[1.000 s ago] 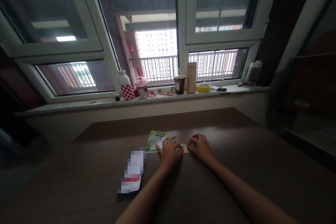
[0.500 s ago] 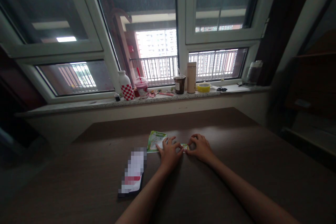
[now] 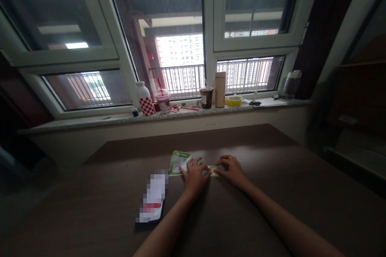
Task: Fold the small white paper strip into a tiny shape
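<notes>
A green and white printed packet [image 3: 175, 165] lies flat on the table. My left hand [image 3: 195, 176] rests over its right part, outer fingers spread on it, thumb and forefinger closed at the inner edge. Between my two hands shows a small printed piece [image 3: 212, 170] with green and orange marks. Whether it joins the packet under my left hand, I cannot tell. The fingertips of my right hand [image 3: 231, 171] are closed at the right edge of this piece.
A phone [image 3: 153, 198], its screen blurred, lies left of my left forearm on the brown table [image 3: 256, 144]. Along the windowsill stand a checked bottle [image 3: 146, 100], a pink drink cup [image 3: 163, 100], a dark cup [image 3: 206, 97], a tan flask [image 3: 220, 89], yellow tape [image 3: 234, 101] and scissors [image 3: 255, 103].
My right fingertips have shifted slightly right, so more of the small printed piece shows between my hands. My left hand and the phone stay in place.
</notes>
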Demonstrator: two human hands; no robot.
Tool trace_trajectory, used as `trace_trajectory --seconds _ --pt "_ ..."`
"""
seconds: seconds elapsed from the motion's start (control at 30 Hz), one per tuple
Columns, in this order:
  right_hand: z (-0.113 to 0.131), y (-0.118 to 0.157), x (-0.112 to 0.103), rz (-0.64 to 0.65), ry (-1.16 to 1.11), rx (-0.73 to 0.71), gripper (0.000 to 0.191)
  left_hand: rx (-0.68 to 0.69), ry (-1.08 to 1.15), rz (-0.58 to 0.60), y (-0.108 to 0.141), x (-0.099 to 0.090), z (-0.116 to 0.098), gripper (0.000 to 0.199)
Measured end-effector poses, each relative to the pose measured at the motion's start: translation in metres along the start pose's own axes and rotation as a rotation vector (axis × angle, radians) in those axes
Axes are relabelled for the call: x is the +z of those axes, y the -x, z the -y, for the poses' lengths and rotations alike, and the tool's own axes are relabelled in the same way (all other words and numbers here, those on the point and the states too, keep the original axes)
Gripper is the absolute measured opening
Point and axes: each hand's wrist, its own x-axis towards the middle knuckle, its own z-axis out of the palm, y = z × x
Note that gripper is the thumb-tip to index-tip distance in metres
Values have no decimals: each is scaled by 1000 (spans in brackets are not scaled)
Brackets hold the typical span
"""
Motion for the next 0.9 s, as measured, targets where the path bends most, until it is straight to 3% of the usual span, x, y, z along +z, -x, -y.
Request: trace_trajectory --seconds 0.17,0.5,0.9 --pt "-4 0 0 -15 -70 -37 10 1 -2 -5 0 0 0 10" --pt "3 3 -1 63 -4 -31 8 1 9 3 0 1 1 10" --pt "3 -1 1 -83 75 24 12 -7 -4 23 0 -1 -1 11"
